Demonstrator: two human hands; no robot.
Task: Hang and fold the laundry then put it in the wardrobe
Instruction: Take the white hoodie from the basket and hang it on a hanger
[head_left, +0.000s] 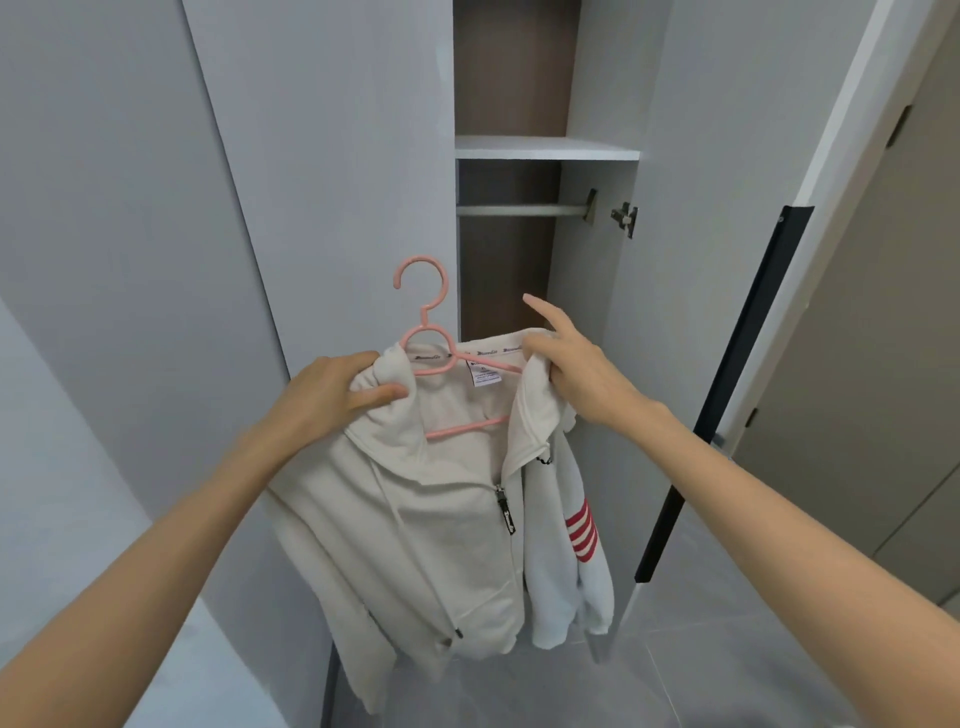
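A cream zip hoodie (441, 519) with red stripes on one sleeve hangs on a pink plastic hanger (422, 306) in front of the open wardrobe. My left hand (332, 395) grips the hoodie's left shoulder and collar. My right hand (566, 364) holds the right side of the collar, with its index finger pointing up. The hanger's hook stands upright, free in the air, below and left of the metal rail (519, 210). The hanger's ends are hidden inside the garment.
The wardrobe opening shows a white shelf (545, 148) above the rail and a dark back panel. A grey closed door (322, 156) stands left of the opening, the open door (701, 260) to the right. Beyond it are a black strip (727, 395) and grey floor tiles.
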